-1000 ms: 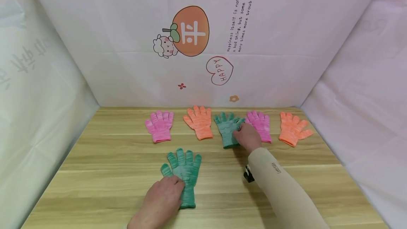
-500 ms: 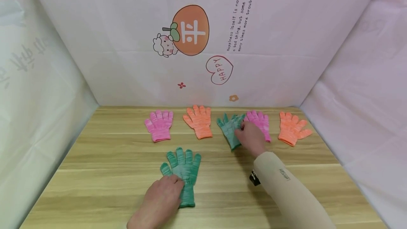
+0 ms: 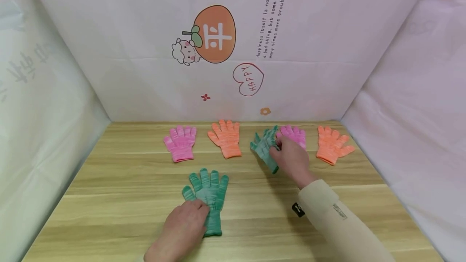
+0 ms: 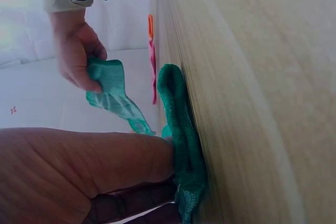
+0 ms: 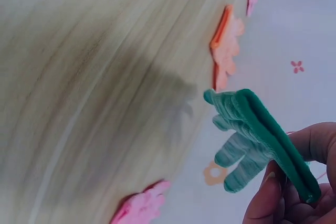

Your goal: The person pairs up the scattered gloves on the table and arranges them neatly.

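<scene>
In the head view my left hand (image 3: 186, 225) rests on a green knit glove (image 3: 214, 197) lying flat near the front. In the left wrist view the thumb and fingers touch the top of that glove (image 4: 184, 145); the fingertips are partly hidden. Farther back, my right hand (image 3: 291, 155) pinches a second green glove (image 3: 264, 146) by its side. Its cuff hangs toward me, and the right wrist view shows this glove (image 5: 262, 135) raised above the table, with thumb and fingers on the cuff edge.
Along the table's back lie a pink glove (image 3: 181, 142), an orange glove (image 3: 227, 138), another pink glove (image 3: 295, 134) partly behind my right hand, and another orange glove (image 3: 331, 144). A white printed cloth (image 3: 145, 80) rises behind the wooden table (image 3: 120, 197).
My right hand has lifted the back green glove off the table and tilted it, its cuff swinging right. The right forearm has shifted right. My left hand stays on the front glove.
</scene>
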A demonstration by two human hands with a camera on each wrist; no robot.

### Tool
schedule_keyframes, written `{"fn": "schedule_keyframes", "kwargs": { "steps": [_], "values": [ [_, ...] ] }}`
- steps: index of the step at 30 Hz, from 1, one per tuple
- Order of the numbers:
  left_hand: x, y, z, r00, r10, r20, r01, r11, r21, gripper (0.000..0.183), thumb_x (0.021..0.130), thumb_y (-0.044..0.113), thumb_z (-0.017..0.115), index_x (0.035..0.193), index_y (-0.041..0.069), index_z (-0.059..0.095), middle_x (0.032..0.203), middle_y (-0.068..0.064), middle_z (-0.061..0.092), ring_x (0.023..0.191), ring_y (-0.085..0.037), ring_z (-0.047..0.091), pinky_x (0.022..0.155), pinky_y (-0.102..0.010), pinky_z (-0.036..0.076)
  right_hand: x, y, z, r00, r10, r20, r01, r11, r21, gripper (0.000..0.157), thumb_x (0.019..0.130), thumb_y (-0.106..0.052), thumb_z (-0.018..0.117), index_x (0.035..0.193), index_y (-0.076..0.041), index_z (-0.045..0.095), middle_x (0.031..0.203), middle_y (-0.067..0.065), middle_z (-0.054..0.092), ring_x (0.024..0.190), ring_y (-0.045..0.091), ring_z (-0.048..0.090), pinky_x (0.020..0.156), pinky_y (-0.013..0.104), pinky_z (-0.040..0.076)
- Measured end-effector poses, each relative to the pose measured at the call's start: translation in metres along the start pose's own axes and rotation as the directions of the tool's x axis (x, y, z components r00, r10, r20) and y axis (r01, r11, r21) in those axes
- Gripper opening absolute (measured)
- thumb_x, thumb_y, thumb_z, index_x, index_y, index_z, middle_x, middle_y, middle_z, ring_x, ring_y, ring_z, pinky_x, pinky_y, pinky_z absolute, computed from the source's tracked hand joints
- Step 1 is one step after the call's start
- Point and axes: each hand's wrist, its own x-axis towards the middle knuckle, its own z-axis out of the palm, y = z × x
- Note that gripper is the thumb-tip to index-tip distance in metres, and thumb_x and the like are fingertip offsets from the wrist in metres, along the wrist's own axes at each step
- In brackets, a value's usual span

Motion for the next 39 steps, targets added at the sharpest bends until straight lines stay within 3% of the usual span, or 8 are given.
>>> {"fn": "schedule_keyframes", "kwargs": {
  "steps": [5, 13, 19, 28, 34, 39],
  "values": [
    [-0.001, 0.0, 0.0, 1.0, -0.002, 0.005, 0.002, 1.0, -0.006, 0.028, 0.084, 0.02, 0.084, 0.107, 0.011, 0.073, 0.103, -0.001, 0.067, 0.091, -0.022, 0.064, 0.074, -0.039, 0.056, -0.012, -0.001, -0.008, 0.999, -0.041, -0.032, 0.041, 0.999, 0.0, 0.014, 0.095, -0.025, 0.058, 0.089, -0.012, 0.058, 0.071, 0.002, 0.051, 0.062, 0.019, 0.048, 0.056, 0.033, 0.036],
    [-0.002, 0.0, 0.001, 1.0, 0.008, -0.019, -0.008, 1.0, 0.002, 0.025, 0.083, 0.017, 0.083, 0.106, 0.011, 0.073, 0.102, -0.001, 0.067, 0.089, -0.021, 0.064, 0.074, -0.039, 0.056, -0.032, 0.001, -0.018, 0.991, -0.107, -0.076, 0.108, 0.994, 0.005, 0.01, 0.094, -0.019, 0.058, 0.087, -0.012, 0.056, 0.066, 0.0, 0.043, 0.056, 0.016, 0.041, 0.049, 0.03, 0.029],
    [-0.002, 0.0, 0.001, 1.0, 0.004, -0.018, -0.004, 1.0, -0.002, 0.026, 0.083, 0.016, 0.082, 0.106, 0.01, 0.073, 0.102, -0.001, 0.067, 0.09, -0.021, 0.064, 0.075, -0.039, 0.056, -0.043, 0.004, -0.023, 0.987, -0.121, -0.103, 0.119, 0.993, -0.026, 0.014, 0.093, -0.016, 0.057, 0.081, -0.012, 0.051, 0.064, -0.001, 0.035, 0.054, 0.015, 0.035, 0.048, 0.029, 0.025],
    [-0.003, 0.0, 0.002, 0.999, 0.004, -0.037, -0.004, 1.0, -0.009, 0.026, 0.082, 0.015, 0.082, 0.106, 0.01, 0.073, 0.101, 0.0, 0.066, 0.089, -0.021, 0.064, 0.074, -0.038, 0.056, -0.058, 0.008, -0.028, 0.98, -0.149, -0.132, 0.135, 0.985, -0.109, 0.01, 0.095, -0.016, 0.06, 0.095, -0.006, 0.064, 0.063, 0.0, 0.051, 0.051, 0.014, 0.045, 0.045, 0.03, 0.035],
    [-0.003, 0.0, 0.002, 0.999, 0.012, -0.038, -0.012, 1.0, 0.0, 0.026, 0.082, 0.016, 0.082, 0.105, 0.01, 0.073, 0.101, 0.0, 0.066, 0.088, -0.021, 0.064, 0.073, -0.039, 0.056, -0.066, 0.009, -0.026, 0.952, -0.251, -0.174, 0.207, 0.949, -0.237, 0.013, 0.091, -0.012, 0.067, 0.083, -0.01, 0.057, 0.062, -0.001, 0.047, 0.049, 0.012, 0.042, 0.042, 0.027, 0.033],
    [-0.004, -0.001, 0.003, 0.999, 0.016, -0.047, -0.016, 1.0, -0.002, 0.026, 0.082, 0.016, 0.082, 0.106, 0.01, 0.073, 0.102, -0.001, 0.067, 0.089, -0.022, 0.064, 0.074, -0.039, 0.056, -0.073, 0.009, -0.014, 0.904, -0.365, -0.221, 0.276, 0.895, -0.35, 0.015, 0.087, -0.012, 0.074, 0.086, -0.006, 0.061, 0.067, 0.003, 0.05, 0.048, 0.013, 0.039, 0.04, 0.027, 0.032]
  ]
}}
